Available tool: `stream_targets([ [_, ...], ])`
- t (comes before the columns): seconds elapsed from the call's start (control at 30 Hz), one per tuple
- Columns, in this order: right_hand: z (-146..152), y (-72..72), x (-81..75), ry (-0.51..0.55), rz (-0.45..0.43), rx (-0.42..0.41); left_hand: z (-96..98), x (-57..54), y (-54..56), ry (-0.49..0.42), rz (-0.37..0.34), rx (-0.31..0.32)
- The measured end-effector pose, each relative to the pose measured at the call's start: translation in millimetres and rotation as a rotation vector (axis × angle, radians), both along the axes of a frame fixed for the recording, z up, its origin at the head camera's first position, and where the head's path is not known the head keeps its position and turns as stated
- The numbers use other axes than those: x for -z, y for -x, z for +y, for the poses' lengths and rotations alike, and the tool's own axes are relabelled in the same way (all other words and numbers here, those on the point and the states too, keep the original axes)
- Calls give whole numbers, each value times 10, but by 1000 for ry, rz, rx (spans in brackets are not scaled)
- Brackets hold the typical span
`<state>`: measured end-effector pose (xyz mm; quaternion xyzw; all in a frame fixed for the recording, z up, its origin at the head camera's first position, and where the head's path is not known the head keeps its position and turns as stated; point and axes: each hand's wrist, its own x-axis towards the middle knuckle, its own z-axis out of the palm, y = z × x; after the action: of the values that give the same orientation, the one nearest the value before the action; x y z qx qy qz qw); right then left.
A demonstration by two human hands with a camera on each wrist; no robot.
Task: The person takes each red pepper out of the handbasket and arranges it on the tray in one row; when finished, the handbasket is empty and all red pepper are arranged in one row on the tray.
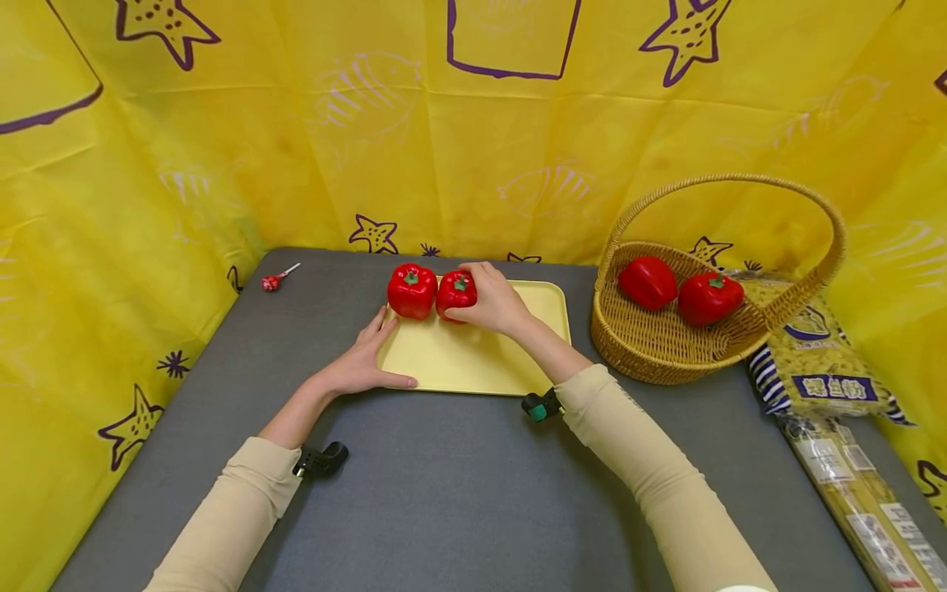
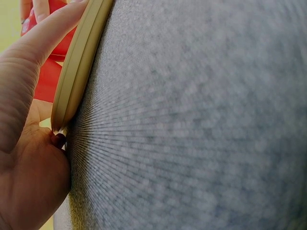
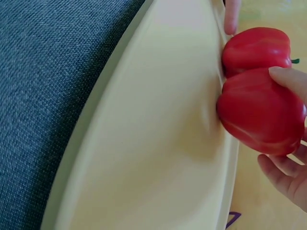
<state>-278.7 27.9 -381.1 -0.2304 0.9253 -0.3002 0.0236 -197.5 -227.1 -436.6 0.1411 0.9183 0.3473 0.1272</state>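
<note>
Two red bell peppers stand side by side at the far left of a pale yellow tray [image 1: 473, 362]. My right hand [image 1: 497, 300] holds the right bell pepper [image 1: 456, 294] with thumb and fingers around it; the right wrist view shows this pepper [image 3: 261, 112] against its neighbour. The left bell pepper [image 1: 412, 291] stands upright, green stem up. My left hand [image 1: 362, 362] is spread at the tray's near left corner, its fingers along the left side and its thumb by the front rim. In the left wrist view, the thumb touches the tray rim [image 2: 79, 67].
A wicker basket [image 1: 658, 362] with a tall handle stands right of the tray, holding two more red bell peppers [image 1: 710, 298]. Beyond it lie a yellow noodle bag [image 1: 829, 362] and a long clear-wrapped package [image 1: 851, 493]. A lollipop [image 1: 272, 282] lies at the far left.
</note>
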Motion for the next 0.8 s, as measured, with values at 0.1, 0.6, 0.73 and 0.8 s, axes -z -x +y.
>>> stream_targets([
  [0.1,-10,5,7,-2,-2,0,2,6,7,-2,-1,1],
  [0.6,-15,-11,11,-7,14,-2,2,9,9,3,0,-1],
  [0.73,7,-28,1,1,6,7,4,15,13,6,-4,-6],
  [0.8,25,-37,-6,10,4,8,3,18,13,4,-2,-5],
])
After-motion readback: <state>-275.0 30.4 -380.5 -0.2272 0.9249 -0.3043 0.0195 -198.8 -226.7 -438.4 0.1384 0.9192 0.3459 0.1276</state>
